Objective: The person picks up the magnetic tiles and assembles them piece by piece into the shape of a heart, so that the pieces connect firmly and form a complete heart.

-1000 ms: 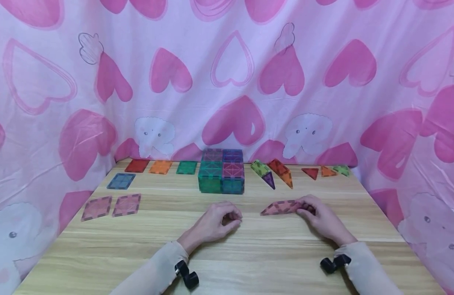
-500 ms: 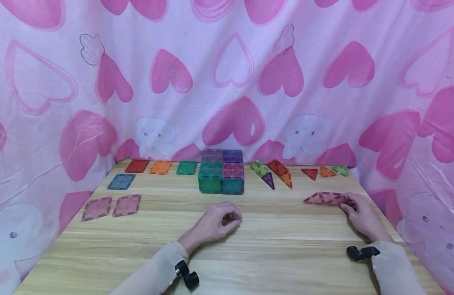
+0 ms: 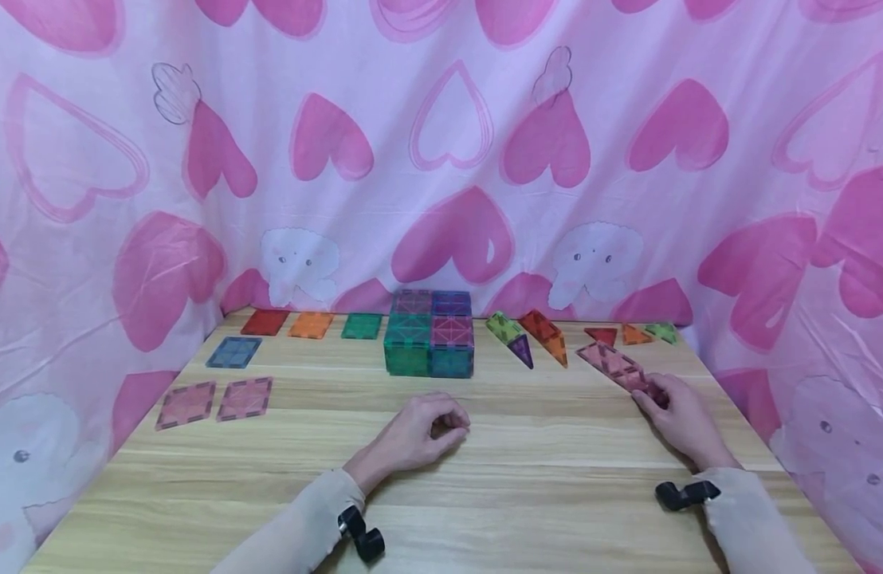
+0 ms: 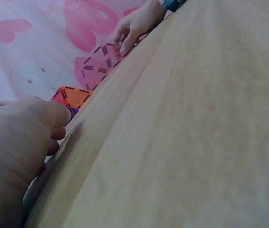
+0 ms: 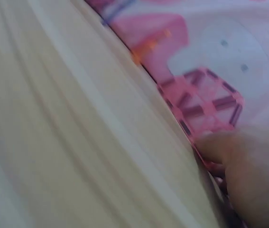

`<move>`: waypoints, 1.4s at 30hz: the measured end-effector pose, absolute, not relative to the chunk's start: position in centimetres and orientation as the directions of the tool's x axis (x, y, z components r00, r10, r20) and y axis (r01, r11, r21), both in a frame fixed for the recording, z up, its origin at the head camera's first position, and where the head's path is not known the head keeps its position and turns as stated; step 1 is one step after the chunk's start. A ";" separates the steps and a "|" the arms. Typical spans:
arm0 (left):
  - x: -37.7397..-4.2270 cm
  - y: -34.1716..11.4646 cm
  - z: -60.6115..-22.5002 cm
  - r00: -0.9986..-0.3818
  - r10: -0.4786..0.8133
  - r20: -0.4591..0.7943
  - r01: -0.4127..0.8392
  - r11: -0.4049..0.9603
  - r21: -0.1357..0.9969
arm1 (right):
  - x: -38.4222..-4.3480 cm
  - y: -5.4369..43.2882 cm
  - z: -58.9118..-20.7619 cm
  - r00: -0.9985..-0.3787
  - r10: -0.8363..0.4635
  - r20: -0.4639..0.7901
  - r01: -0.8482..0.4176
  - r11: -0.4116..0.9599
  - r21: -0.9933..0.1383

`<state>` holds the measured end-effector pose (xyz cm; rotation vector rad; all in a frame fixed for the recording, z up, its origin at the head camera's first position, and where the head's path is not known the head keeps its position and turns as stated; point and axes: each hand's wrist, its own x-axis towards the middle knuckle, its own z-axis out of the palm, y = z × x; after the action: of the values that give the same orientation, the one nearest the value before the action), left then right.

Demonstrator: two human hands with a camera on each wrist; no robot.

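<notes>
My right hand [image 3: 678,414] pinches the near end of a joined strip of translucent pink magnetic tiles [image 3: 610,363] at the right of the table. The strip slants away to the left, close in front of the red triangle tile [image 3: 601,336]. In the right wrist view the thumb lies against the pink tiles [image 5: 205,104]. My left hand [image 3: 416,434] rests on the table in the middle, fingers loosely curled and holding nothing. Behind it stands a block [image 3: 430,343] of green, teal, blue and pink magnetic tiles.
Two joined tile strips, green-purple [image 3: 509,339] and red-orange [image 3: 545,336], lie right of the block. Orange [image 3: 637,334] and green triangles [image 3: 662,332] lie farther right. Several square tiles, among them a blue one [image 3: 233,351] and a pink one [image 3: 186,405], lie left. A heart-patterned curtain [image 3: 456,119] encloses the table.
My right hand carried the pink strip to the right, then slightly back left. The strip has turned from lying crosswise to pointing away and left. My left hand stays in place.
</notes>
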<state>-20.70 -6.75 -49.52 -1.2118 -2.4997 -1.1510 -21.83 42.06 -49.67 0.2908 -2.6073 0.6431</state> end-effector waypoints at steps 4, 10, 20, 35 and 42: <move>-21.1 -6.9 -49.5 -0.659 0.621 0.425 0.729 0.385 0.567 | -23.5 40.4 -49.7 -0.871 -0.108 0.480 -0.312 0.875 -0.369; -21.1 -6.8 -49.6 -0.643 0.625 0.442 0.740 0.360 0.568 | -26.0 38.4 -49.5 -0.886 -0.093 0.455 -0.289 0.877 -0.384; -20.7 -6.5 -49.5 -0.662 0.624 0.415 0.719 0.373 0.587 | -28.6 36.7 -49.9 -0.902 -0.057 0.429 -0.259 0.865 -0.430; -20.8 -6.7 -49.2 -0.679 0.619 0.395 0.703 0.393 0.593 | -29.1 38.3 -50.0 -0.825 0.077 0.559 -0.275 0.810 -0.517; -20.8 -6.6 -49.3 -0.677 0.621 0.395 0.704 0.389 0.595 | -29.0 38.8 -49.8 -0.915 -0.066 0.398 -0.243 0.878 -0.413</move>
<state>-20.82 -6.64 -49.26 -1.2094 -2.5263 -1.1646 -28.99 38.76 -49.77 0.2279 -2.6714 0.6559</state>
